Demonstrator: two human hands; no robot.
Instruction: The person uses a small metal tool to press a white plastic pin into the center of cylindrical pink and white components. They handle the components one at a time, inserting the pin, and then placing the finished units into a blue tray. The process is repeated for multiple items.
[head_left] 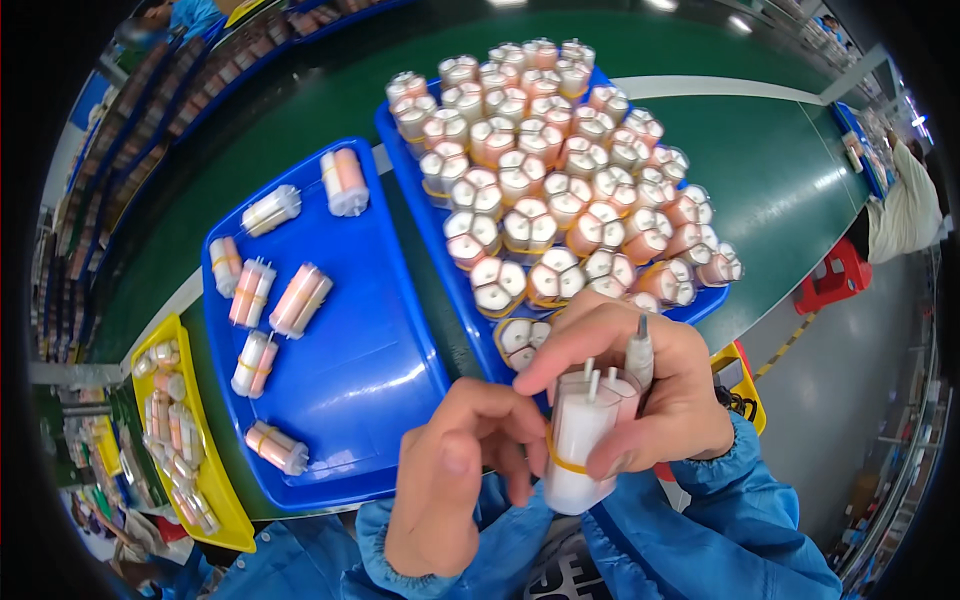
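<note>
My right hand (pixel 675 385) is closed round a bundle of white and pink cylinders (pixel 580 440) in a clear sleeve, with a yellow rubber band about its middle. Thin white stems stick up from the bundle's top. A slim grey-white pen-like tool (pixel 640 357) also stands in that hand, tip up, between fingers and palm. My left hand (pixel 450 470) is beside the bundle, its thumb apart and its fingers loosely bent. Its fingertips are close to the band; whether they touch it I cannot tell.
Ahead, a blue tray (pixel 408 165) is packed with upright bundles. Another blue tray (pixel 385 330) at left has several bundles lying on their sides. A yellow tray (pixel 235 500) with more stands far left. A red stool (pixel 835 277) and another person's sleeve (pixel 900 215) are at right.
</note>
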